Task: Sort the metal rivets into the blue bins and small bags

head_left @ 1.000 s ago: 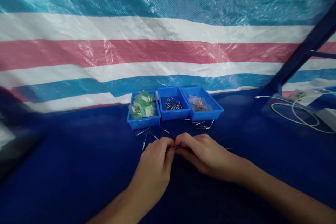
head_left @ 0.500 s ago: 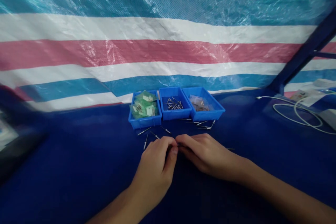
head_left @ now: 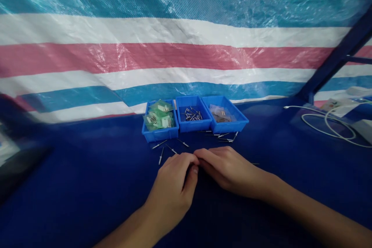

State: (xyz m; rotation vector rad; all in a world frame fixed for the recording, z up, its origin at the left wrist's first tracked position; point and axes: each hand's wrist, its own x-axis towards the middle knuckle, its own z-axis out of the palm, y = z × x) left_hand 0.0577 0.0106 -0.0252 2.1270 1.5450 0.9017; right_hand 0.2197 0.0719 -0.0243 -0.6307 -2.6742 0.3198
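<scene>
My left hand (head_left: 174,184) and my right hand (head_left: 225,168) rest on the blue table cover (head_left: 87,186), fingertips meeting in a pinch at the middle. Both are closed on something small that their fingers hide. Loose metal pins (head_left: 161,151) lie on the cover just beyond my hands. Behind them stand three blue trays in a row: the left tray (head_left: 158,135) holds green packets, the middle tray (head_left: 193,124) holds metal pins, the right tray (head_left: 232,124) holds a clear bag with small parts.
A striped blue, white and red tarp (head_left: 174,54) hangs behind the trays. A white cable (head_left: 328,126) coils at the right beside a white box (head_left: 364,130). A dark blue frame post (head_left: 334,66) slants at the right.
My left thumb has slid a little to the right under the fingertips; both hands stay together in the same spot.
</scene>
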